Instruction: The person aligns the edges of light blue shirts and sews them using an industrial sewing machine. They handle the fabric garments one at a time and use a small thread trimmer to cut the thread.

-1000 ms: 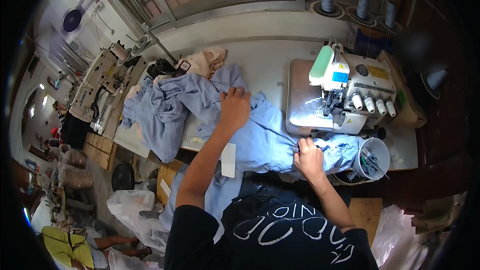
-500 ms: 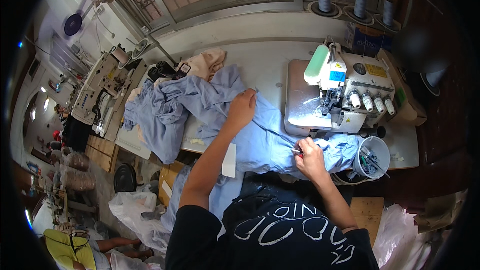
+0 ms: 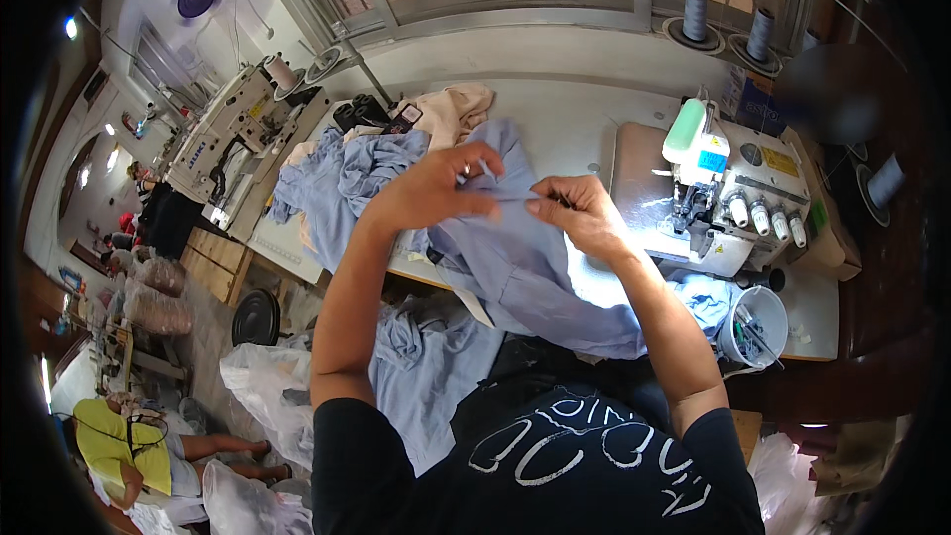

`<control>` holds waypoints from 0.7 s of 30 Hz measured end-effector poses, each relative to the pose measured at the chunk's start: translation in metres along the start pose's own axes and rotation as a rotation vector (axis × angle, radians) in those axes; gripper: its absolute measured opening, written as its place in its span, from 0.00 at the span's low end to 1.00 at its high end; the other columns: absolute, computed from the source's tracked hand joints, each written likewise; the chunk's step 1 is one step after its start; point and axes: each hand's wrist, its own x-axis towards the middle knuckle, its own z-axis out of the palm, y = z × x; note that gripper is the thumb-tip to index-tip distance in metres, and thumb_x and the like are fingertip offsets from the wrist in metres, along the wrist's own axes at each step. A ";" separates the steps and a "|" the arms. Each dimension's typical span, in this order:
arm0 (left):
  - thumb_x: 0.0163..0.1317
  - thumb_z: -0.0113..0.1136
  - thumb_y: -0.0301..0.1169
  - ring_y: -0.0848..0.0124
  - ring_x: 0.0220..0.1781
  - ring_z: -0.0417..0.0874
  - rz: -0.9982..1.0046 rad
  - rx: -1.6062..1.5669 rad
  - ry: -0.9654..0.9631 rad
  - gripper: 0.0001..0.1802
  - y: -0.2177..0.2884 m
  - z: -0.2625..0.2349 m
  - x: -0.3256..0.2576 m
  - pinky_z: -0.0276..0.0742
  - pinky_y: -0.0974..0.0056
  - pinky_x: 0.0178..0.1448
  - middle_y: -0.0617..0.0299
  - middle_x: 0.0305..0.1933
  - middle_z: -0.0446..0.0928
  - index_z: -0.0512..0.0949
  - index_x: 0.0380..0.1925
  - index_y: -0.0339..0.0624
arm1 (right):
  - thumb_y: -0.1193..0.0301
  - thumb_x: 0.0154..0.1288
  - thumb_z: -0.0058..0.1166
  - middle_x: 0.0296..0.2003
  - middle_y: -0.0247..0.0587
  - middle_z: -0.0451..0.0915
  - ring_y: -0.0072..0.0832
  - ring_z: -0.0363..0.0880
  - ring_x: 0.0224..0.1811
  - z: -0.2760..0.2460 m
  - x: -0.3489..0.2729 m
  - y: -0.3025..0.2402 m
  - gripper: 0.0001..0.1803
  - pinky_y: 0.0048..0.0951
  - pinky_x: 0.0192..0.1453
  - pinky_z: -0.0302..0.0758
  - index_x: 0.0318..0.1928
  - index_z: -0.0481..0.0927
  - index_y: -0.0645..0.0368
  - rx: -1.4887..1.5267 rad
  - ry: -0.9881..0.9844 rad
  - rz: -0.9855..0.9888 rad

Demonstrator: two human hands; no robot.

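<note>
Since the earlier frame both hands have lifted off the flat cloth and come together in front of the chest, above the middle of the worktop. The left hand [image 3: 436, 188] and the right hand [image 3: 580, 213] now almost meet, each grip pinched shut on the top edge of a light blue garment [image 3: 515, 267]. The left thumb and fingers press together on a small fold of cloth; the right fingertips curl closed on the same edge, just beside the left. Between the two hands the edge runs roughly left to right. From there the garment hangs down and toward the person, its long axis falling from the hands to the lap, over the near edge of the worktop [image 3: 584, 129]. The fabric is thin, soft and woven, with loose folds. More blue garments lie in a crumpled pile [image 3: 347, 173] to the left, with a beige cloth [image 3: 456, 109] behind it. To the right stands a white overlock sewing machine [image 3: 738, 198], boxy with round knobs. A white plastic tub [image 3: 758, 322] sits near its front.
</note>
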 end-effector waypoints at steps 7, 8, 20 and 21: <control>0.59 0.58 0.34 0.76 0.37 0.75 -0.092 -0.242 -0.098 0.21 -0.056 0.002 -0.016 0.70 0.70 0.39 0.63 0.38 0.78 0.72 0.50 0.34 | 0.73 0.61 0.52 0.21 0.31 0.71 0.16 0.65 0.25 -0.004 0.042 0.002 0.08 0.23 0.30 0.65 0.37 0.75 0.67 -0.096 0.510 -0.151; 0.61 0.56 0.35 0.75 0.36 0.76 -0.041 -0.476 0.069 0.20 -0.058 0.004 -0.019 0.71 0.68 0.39 0.63 0.37 0.78 0.72 0.49 0.33 | 0.73 0.61 0.52 0.21 0.31 0.72 0.16 0.65 0.25 -0.004 0.047 0.004 0.09 0.22 0.30 0.65 0.38 0.75 0.67 -0.165 0.546 -0.186; 0.55 0.63 0.36 0.72 0.39 0.76 0.037 0.319 -0.055 0.25 -0.020 0.000 0.025 0.70 0.68 0.46 0.57 0.41 0.78 0.71 0.47 0.29 | 0.75 0.50 0.58 0.25 0.47 0.79 0.28 0.76 0.29 -0.012 0.015 -0.017 0.14 0.28 0.37 0.72 0.40 0.78 0.64 -0.296 0.189 -0.049; 0.55 0.62 0.36 0.71 0.40 0.76 -0.163 0.404 -0.251 0.26 -0.019 0.008 0.026 0.70 0.68 0.47 0.56 0.42 0.78 0.71 0.48 0.29 | 0.76 0.54 0.55 0.22 0.45 0.77 0.27 0.74 0.25 -0.014 0.014 -0.015 0.11 0.29 0.33 0.71 0.39 0.77 0.65 -0.218 0.290 -0.165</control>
